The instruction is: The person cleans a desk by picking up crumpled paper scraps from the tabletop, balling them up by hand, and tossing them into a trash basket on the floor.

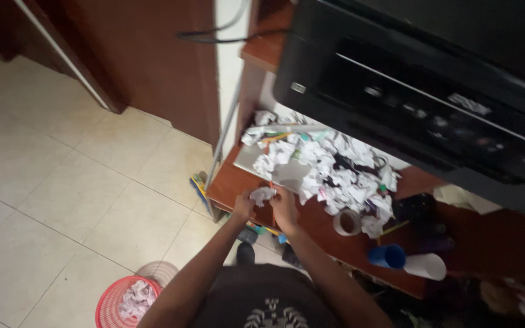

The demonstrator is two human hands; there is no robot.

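Centrally, a crumpled paper ball point(262, 195) is shown gripped between the two hands at the front edge of a reddish wooden shelf point(335, 237). The fingers of the left hand point(243, 206) are curled shut beneath and beside the ball, while those of the right hand point(284, 205) are closed against its other side; the paper is thus held just above the shelf edge, apart from the main heap. Beyond the fingertips, a large pile of crumpled paper scraps point(329, 170) is seen spread over a pale flat sheet point(274, 167), mixed with pencils and small coloured items. To the right of the right hand, a roll of tape point(347, 222), a blue cup point(387, 256) and a white paper cone point(425, 266) are shown lying on the shelf. A black printer point(420, 91) is set above the heap. Below and to the left of the left forearm, a red basket point(113, 304) on the tiled floor point(50, 182) is seen already holding some crumpled paper. Judged from this, the clearing appears only begun: a small amount lies in the basket, and most of the scraps remain on the shelf.
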